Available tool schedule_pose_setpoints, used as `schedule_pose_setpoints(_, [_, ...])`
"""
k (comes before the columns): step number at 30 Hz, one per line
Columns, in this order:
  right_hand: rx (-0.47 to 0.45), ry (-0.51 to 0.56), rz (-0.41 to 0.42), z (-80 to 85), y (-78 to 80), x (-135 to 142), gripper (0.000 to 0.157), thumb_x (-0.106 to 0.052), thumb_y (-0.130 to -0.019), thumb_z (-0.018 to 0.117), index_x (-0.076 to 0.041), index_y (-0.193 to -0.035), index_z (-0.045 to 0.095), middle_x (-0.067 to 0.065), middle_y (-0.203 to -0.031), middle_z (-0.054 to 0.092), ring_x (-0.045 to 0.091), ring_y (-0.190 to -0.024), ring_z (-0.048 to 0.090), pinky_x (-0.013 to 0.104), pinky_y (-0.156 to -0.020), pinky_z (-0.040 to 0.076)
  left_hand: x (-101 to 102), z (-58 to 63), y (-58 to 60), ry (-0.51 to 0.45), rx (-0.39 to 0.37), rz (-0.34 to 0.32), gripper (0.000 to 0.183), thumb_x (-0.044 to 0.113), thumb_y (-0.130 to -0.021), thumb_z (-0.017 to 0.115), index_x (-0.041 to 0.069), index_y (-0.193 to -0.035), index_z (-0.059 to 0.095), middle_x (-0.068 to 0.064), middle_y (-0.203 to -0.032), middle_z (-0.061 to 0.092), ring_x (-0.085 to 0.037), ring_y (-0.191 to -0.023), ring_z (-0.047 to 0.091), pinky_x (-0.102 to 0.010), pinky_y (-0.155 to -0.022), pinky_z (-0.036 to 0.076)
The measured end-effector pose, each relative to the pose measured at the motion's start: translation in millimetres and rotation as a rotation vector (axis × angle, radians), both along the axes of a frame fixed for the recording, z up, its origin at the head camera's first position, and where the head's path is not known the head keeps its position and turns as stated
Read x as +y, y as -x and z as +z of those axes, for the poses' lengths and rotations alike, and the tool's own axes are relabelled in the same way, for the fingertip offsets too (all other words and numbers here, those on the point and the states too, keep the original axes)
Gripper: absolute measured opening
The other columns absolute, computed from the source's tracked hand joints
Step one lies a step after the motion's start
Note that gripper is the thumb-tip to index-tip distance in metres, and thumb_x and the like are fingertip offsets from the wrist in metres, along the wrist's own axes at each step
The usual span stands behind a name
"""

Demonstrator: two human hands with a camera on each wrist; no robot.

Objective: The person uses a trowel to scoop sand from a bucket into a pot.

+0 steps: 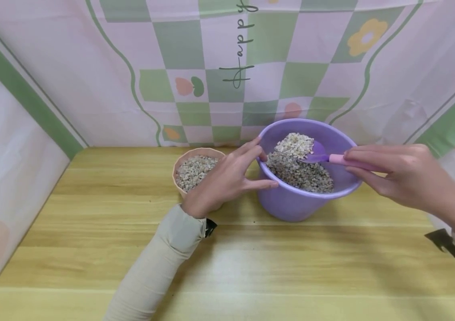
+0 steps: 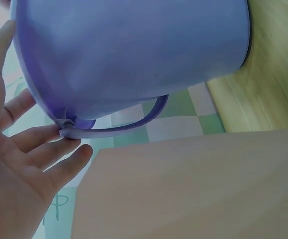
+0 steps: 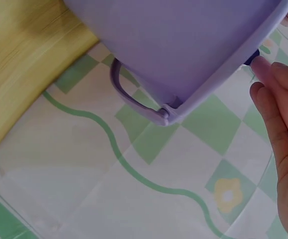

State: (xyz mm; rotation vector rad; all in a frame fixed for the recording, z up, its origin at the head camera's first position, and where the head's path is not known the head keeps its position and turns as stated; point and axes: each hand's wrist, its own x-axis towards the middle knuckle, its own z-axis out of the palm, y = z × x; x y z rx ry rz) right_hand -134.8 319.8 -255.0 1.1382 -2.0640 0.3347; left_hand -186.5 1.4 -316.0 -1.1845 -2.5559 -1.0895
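A purple bucket [image 1: 291,205] with gravel [image 1: 308,178] inside stands toward the back right of the table. My left hand [image 1: 227,174] holds its left rim, thumb at the near side and a fingertip over the edge. In the left wrist view, other fingers [image 2: 67,164] touch the rim beside the bucket's handle [image 2: 129,132]. With my right hand [image 1: 404,174] I pinch the pink handle of a small shovel [image 1: 320,157]. Its purple blade, heaped with pale gravel [image 1: 295,145], is over the bucket's opening.
A peach-coloured pot [image 1: 181,191] filled with gravel stands left of the bucket, partly hidden by my left hand; its side fills the lower left wrist view. Behind the wooden table [image 1: 91,232] hangs a green-and-white checked cloth [image 1: 227,84]. A few dark specks lie on the wood.
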Motion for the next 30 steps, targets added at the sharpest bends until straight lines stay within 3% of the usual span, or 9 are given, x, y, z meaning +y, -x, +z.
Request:
schedule_pose_setpoints(5, [-0.008,0.016,0.016,4.7,-4.1,-3,0.056,-0.049,-0.101,0.053,-0.001,-0.086,0.079,0.002,-0.095,0.074,-0.018,-0.110,0.052,0.009,-0.064,0.051,-4,-0.4,-2.1,-0.004,-0.045,-0.007,0.046,0.060,-0.083,0.071,0.026,-0.111,0.057,-0.001,-0.162,0.028,-0.018,-0.126,0.055,-0.025,-0.086,0.051])
schedule_pose_setpoints(11, [0.001,0.035,0.034,8.6,-6.8,-10,0.056,-0.048,-0.101,0.053,-0.001,-0.084,0.078,0.002,-0.095,0.073,-0.019,-0.109,0.052,0.012,-0.057,0.051,-12,0.5,-3.4,0.007,-0.046,0.002,0.055,0.063,-0.084,0.068,0.028,-0.125,0.058,0.003,-0.159,0.034,-0.009,-0.138,0.041,-0.029,-0.107,0.041])
schedule_pose_setpoints(15, [0.014,0.013,0.034,11.6,-6.4,-13,0.057,-0.048,-0.101,0.052,-0.001,-0.084,0.078,0.007,-0.088,0.076,-0.019,-0.109,0.050,0.020,-0.047,0.050,-19,0.8,0.0,0.012,-0.022,0.003,0.062,0.062,-0.083,0.069,0.026,-0.132,0.058,0.004,-0.155,0.040,-0.005,-0.141,0.034,-0.030,-0.111,0.038])
schedule_pose_setpoints(18, [0.022,-0.009,0.028,14.7,-4.9,-16,0.054,-0.048,-0.101,0.052,-0.004,-0.087,0.080,0.008,-0.086,0.076,-0.019,-0.108,0.049,0.024,-0.046,0.050,-27,2.2,3.0,0.011,0.003,0.010,0.065,0.059,-0.083,0.072,0.021,-0.134,0.059,-0.001,-0.155,0.041,-0.007,-0.112,0.062,-0.030,-0.106,0.042])
schedule_pose_setpoints(22, [0.031,-0.005,0.035,18.4,-2.5,-20,0.053,-0.049,-0.101,0.053,-0.006,-0.086,0.080,0.010,-0.084,0.076,-0.019,-0.107,0.050,0.025,-0.045,0.050,-43,5.3,5.8,0.013,0.074,0.046,0.064,0.055,-0.083,0.075,0.016,-0.132,0.061,-0.007,-0.147,0.051,-0.008,-0.071,0.064,-0.029,-0.089,0.050])
schedule_pose_setpoints(24, [0.038,0.002,0.042,19.7,-1.5,-22,0.054,-0.049,-0.101,0.053,-0.004,-0.084,0.079,0.011,-0.083,0.075,-0.019,-0.108,0.050,0.025,-0.045,0.049,-53,5.8,7.3,0.005,0.074,0.065,0.062,0.052,-0.083,0.077,0.015,-0.131,0.061,-0.004,-0.132,0.063,-0.011,-0.098,0.067,-0.033,-0.094,0.049])
schedule_pose_setpoints(27, [0.047,0.012,0.046,21.3,-1.1,-25,0.055,-0.049,-0.101,0.054,-0.004,-0.082,0.079,0.010,-0.082,0.075,-0.017,-0.106,0.054,0.023,-0.048,0.050,-68,4.9,9.3,-0.018,0.038,0.092,0.057,0.048,-0.084,0.078,0.015,-0.128,0.061,0.003,-0.110,0.072,-0.012,-0.134,0.048,-0.039,-0.107,0.041])
schedule_pose_setpoints(29, [0.046,0.020,0.050,22.5,-1.2,-27,0.053,-0.049,-0.100,0.054,-0.006,-0.083,0.080,0.010,-0.082,0.076,-0.015,-0.103,0.056,0.015,-0.056,0.051,-78,3.2,9.7,-0.027,-0.002,0.119,0.057,0.047,-0.084,0.078,0.015,-0.128,0.061,0.001,-0.118,0.071,-0.015,-0.144,0.035,-0.044,-0.115,0.032])
schedule_pose_setpoints(30, [0.047,0.019,0.049,23.3,-1.5,-28,0.051,-0.049,-0.100,0.054,-0.007,-0.085,0.080,0.009,-0.082,0.076,-0.014,-0.100,0.058,0.013,-0.059,0.051,-83,2.0,9.9,-0.032,-0.015,0.135,0.057,0.048,-0.084,0.077,0.016,-0.129,0.061,-0.001,-0.127,0.068,-0.017,-0.144,0.035,-0.044,-0.116,0.031])
